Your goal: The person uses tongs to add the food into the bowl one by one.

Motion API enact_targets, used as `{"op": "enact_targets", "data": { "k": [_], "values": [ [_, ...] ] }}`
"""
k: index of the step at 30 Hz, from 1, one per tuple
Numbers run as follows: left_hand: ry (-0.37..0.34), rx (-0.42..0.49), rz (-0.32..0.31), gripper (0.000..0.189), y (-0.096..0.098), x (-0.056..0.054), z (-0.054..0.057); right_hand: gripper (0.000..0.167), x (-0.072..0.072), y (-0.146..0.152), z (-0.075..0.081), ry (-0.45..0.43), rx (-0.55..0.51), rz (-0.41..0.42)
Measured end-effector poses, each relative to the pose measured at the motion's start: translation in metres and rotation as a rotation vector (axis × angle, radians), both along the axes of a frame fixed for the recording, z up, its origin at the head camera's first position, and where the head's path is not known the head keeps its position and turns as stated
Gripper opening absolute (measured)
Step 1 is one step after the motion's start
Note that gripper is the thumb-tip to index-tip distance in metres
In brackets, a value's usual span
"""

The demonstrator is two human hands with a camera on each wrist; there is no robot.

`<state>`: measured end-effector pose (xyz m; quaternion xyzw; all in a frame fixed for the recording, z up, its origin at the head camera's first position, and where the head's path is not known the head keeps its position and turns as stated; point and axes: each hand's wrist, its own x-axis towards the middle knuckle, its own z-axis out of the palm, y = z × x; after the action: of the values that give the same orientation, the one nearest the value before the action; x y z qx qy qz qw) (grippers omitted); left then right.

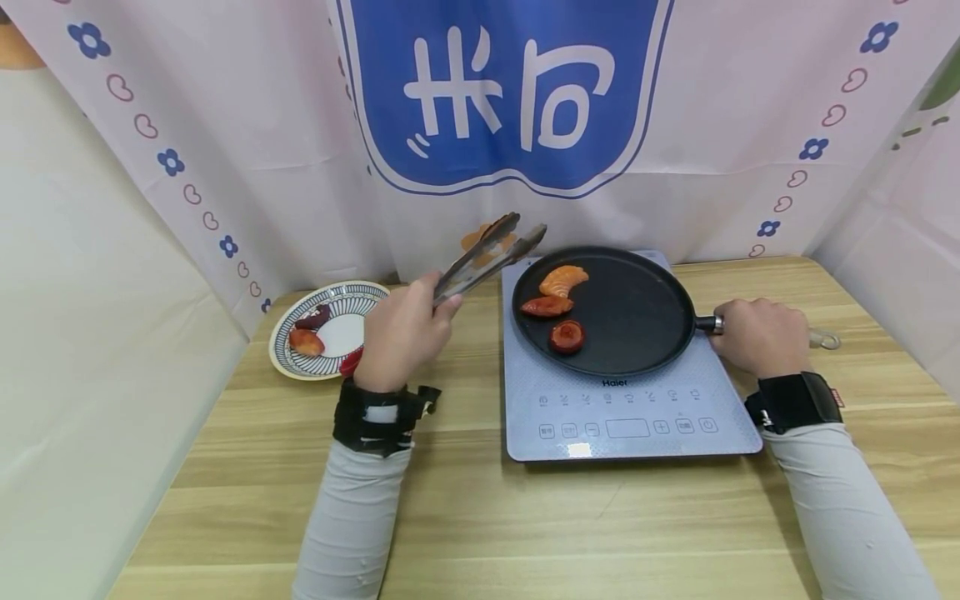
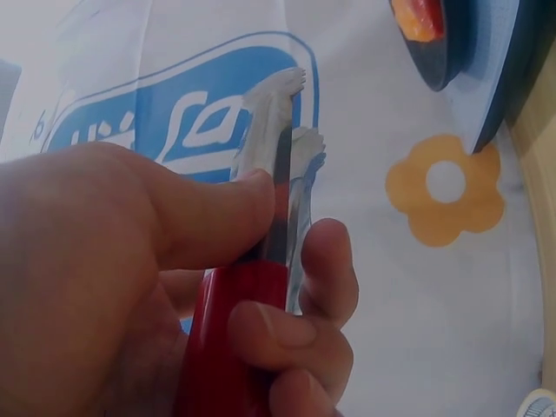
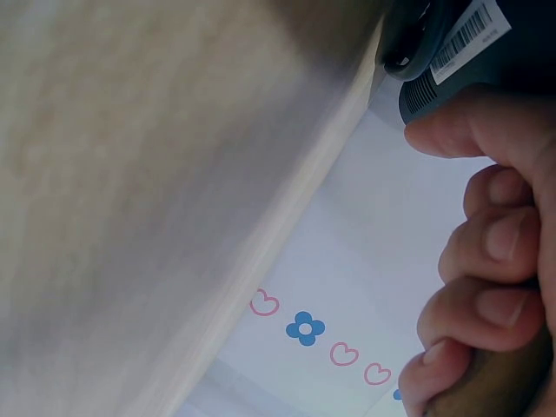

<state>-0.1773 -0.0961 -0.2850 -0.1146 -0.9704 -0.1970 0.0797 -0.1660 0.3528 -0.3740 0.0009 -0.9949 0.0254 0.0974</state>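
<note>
In the head view my left hand [image 1: 401, 337] holds metal tongs [image 1: 517, 249] with a red handle, seen closer as the red grip [image 2: 230, 339] in the left wrist view. Their tips are parted, raised left of the pan, with nothing between them. My right hand [image 1: 763, 337] grips the handle [image 1: 708, 323] of a flat black frying pan [image 1: 630, 317]. Along the pan's left side lie an orange salmon-like piece [image 1: 562, 281], a reddish-brown elongated piece [image 1: 547, 307] and a round red tomato-like piece [image 1: 567, 336]. The right wrist view shows curled fingers [image 3: 495, 239] around the handle.
Beneath the pan is a light induction cooker [image 1: 645, 408] with a touch panel. A patterned plate [image 1: 345, 333] at the left holds a dark red piece [image 1: 312, 317] and an orange-brown piece [image 1: 306, 342]. Behind the wooden table [image 1: 465, 500] hangs a printed cloth [image 1: 465, 171].
</note>
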Motion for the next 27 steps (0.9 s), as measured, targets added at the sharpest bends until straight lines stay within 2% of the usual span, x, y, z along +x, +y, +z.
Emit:
{"op": "enact_targets", "data": {
  "k": [10,17,27],
  "values": [
    [-0.041,-0.001,0.013,0.043,-0.014,-0.002,0.006,0.012,0.001,0.0,0.0,0.0,-0.004,0.0],
    [-0.074,0.003,0.035,0.04,-0.031,-0.004,0.01,0.013,0.001,0.002,0.0,-0.012,-0.005,-0.001],
    [-0.132,-0.007,0.082,0.041,-0.061,-0.001,0.018,0.013,-0.001,0.003,-0.001,-0.001,-0.008,0.004]
  ]
}}
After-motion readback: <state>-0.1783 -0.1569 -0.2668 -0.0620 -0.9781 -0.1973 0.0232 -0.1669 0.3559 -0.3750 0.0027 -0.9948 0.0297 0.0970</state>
